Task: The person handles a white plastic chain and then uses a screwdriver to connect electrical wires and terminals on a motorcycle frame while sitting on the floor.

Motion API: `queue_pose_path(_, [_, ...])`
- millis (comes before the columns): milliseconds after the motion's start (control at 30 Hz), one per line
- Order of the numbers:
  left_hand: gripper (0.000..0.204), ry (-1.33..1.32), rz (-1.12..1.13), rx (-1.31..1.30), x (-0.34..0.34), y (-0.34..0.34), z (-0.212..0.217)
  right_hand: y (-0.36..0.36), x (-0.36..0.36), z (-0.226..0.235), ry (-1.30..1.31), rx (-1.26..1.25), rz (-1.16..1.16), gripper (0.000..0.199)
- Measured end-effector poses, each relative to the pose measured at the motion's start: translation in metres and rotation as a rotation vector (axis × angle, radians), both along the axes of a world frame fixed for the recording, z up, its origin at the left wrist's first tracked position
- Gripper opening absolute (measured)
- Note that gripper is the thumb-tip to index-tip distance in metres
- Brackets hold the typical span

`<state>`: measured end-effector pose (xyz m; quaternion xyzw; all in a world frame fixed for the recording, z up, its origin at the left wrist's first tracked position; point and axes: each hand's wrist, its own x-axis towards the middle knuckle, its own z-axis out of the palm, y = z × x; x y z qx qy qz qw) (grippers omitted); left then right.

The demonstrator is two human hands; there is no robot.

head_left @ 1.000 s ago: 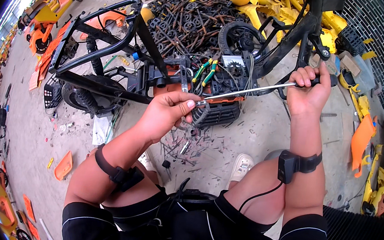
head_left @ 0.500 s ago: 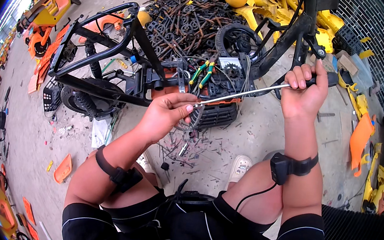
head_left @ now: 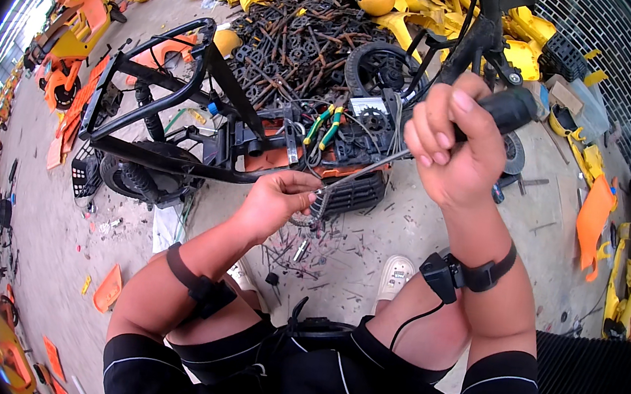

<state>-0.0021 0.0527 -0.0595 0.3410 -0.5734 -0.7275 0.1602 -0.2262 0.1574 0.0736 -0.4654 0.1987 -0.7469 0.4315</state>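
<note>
Right hand (head_left: 457,148) is wrapped in a full fist around the black rubbery handle of a long slim steel screwdriver (head_left: 502,110), and the shaft (head_left: 367,166) slants down and left from that fist toward the black-framed stripped scooter chassis (head_left: 181,127) lying on the concrete. Left hand (head_left: 279,200) sits at the near edge of that chassis, fingertips pinched together right where the shaft's tip arrives; what they pinch is too small to tell, maybe a screw or the tip itself. The tool looks light and stiff, the thin shaft liable to wander or slip off a fastener, so the thick handle is the place to grip while the other hand steadies the tip. Green-handled pliers (head_left: 323,125) rest on the chassis just beyond the tip, a heap of rusty dark metal parts (head_left: 305,36) behind it, loose screws (head_left: 308,252) scattered in front.
</note>
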Motion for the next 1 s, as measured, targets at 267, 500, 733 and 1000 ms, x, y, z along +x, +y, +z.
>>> queue_pose_path(267, [0.025, 0.020, 0.003, 0.030, -0.015, 0.007, -0.009, -0.040, 0.018, 0.015, 0.020, 0.336, -0.608, 0.032])
queue_pose_path(500, [0.032, 0.003, -0.009, -0.052, -0.026, 0.006, -0.028, -0.047, -0.016, -0.017, -0.105, 0.196, -0.601, 0.039])
queue_pose_path(733, [0.032, -0.157, -0.103, -0.151, -0.035, -0.009, -0.031, -0.059, -0.030, -0.032, -0.081, 0.133, -0.420, 0.016])
queue_pose_path(1000, [0.034, -0.062, -0.038, -0.143, -0.080, -0.045, -0.081, -0.079, -0.045, -0.049, -0.098, 0.185, -0.340, 0.024])
